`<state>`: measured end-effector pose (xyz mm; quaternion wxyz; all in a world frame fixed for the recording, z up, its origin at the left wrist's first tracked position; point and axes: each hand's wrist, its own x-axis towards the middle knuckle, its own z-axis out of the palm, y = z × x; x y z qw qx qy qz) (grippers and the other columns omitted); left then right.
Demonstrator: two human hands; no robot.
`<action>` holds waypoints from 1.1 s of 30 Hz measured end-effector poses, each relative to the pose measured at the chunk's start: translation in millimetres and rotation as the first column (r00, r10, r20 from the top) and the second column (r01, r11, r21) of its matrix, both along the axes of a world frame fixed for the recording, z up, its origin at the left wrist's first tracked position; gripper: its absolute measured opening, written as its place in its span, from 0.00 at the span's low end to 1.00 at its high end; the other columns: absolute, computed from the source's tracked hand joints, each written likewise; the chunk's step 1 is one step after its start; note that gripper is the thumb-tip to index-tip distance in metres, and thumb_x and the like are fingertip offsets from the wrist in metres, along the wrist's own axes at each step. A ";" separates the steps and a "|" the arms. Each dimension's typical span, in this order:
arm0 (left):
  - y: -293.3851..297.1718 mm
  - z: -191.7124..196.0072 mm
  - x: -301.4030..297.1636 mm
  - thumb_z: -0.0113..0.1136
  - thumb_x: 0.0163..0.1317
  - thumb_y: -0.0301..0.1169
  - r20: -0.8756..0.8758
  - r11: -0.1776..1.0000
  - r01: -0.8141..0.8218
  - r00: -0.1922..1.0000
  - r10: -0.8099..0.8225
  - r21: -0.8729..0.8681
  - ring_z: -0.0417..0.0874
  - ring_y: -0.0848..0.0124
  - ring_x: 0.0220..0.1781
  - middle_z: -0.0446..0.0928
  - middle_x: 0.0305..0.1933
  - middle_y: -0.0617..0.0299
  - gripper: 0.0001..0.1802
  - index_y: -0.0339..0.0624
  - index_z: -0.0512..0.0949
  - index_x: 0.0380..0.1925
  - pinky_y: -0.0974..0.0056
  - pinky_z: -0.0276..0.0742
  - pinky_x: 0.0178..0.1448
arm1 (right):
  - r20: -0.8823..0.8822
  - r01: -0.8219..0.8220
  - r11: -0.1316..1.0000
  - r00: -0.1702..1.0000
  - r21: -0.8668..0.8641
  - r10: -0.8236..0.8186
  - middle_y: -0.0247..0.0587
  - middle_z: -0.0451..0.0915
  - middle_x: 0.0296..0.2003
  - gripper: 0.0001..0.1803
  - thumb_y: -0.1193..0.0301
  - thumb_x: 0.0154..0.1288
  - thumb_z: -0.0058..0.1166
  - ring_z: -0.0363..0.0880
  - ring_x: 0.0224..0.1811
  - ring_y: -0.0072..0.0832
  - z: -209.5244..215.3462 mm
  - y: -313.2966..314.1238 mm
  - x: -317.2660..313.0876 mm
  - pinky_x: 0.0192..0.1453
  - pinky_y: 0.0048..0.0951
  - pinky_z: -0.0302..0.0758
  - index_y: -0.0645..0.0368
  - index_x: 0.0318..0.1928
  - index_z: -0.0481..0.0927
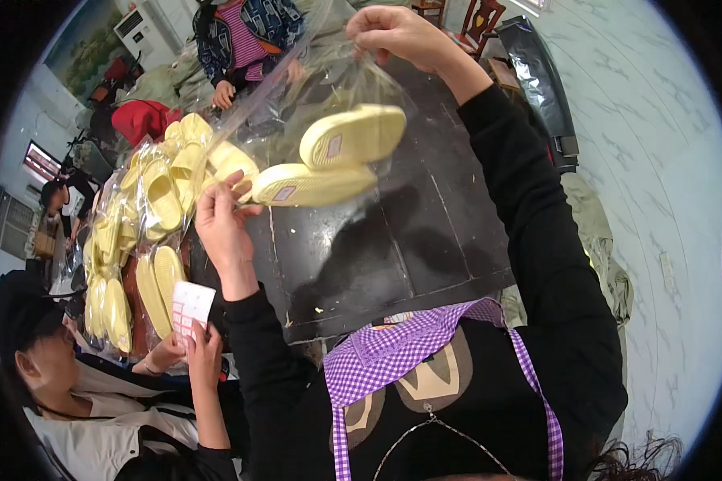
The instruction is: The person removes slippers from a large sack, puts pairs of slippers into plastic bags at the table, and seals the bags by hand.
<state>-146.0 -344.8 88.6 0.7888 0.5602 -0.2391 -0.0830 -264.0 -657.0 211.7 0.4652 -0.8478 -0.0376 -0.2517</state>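
Note:
A transparent plastic bag (269,128) hangs stretched between my two hands above the dark table. Inside it lie two pale yellow slippers, soles toward me: an upper slipper (353,135) and a lower slipper (317,185), each with a small label on its sole. Raised at the far side, my right hand (393,36) is closed on the bag's upper right corner. My left hand (226,228) pinches the bag's edge at the lower left, beside the slippers. Part of the bag's outline is hard to make out against the things behind it.
Several bagged yellow slippers (164,196) are heaped along the left of the dark table (393,240). A co-worker at the near left holds a sheet of pink-and-white labels (192,309). Another person (245,40) stands across the table. A red cloth (140,120) lies behind the heap.

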 end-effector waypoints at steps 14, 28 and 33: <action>-78.9 98.1 43.2 0.50 0.68 0.32 0.375 0.973 0.230 0.903 -0.211 -0.006 0.80 0.72 0.34 0.81 0.39 0.57 0.10 0.36 0.76 0.37 0.70 0.79 0.32 | 0.298 0.062 0.950 0.942 0.307 -0.158 0.35 0.81 0.33 0.10 0.67 0.67 0.52 0.79 0.34 0.20 -24.3 -74.5 -43.2 0.42 0.22 0.76 0.61 0.41 0.79; 12.0 -203.0 -54.0 0.58 0.53 0.19 0.672 0.822 0.021 0.564 -0.480 0.569 0.72 0.57 0.59 0.75 0.54 0.57 0.11 0.40 0.77 0.38 0.58 0.66 0.61 | -0.256 0.519 0.826 0.848 0.219 -0.464 0.42 0.78 0.52 0.05 0.78 0.58 0.54 0.74 0.56 0.31 -336.0 28.1 -183.1 0.57 0.31 0.70 0.61 0.36 0.78; 33.6 -203.5 -79.0 0.61 0.48 0.21 0.677 0.743 -0.099 0.504 -0.536 0.662 0.69 0.55 0.60 0.70 0.60 0.58 0.20 0.45 0.77 0.44 0.54 0.65 0.60 | -0.139 0.526 0.772 0.787 -0.358 -0.601 0.45 0.75 0.54 0.12 0.79 0.52 0.55 0.71 0.58 0.42 -332.9 75.9 -226.9 0.60 0.36 0.67 0.56 0.40 0.79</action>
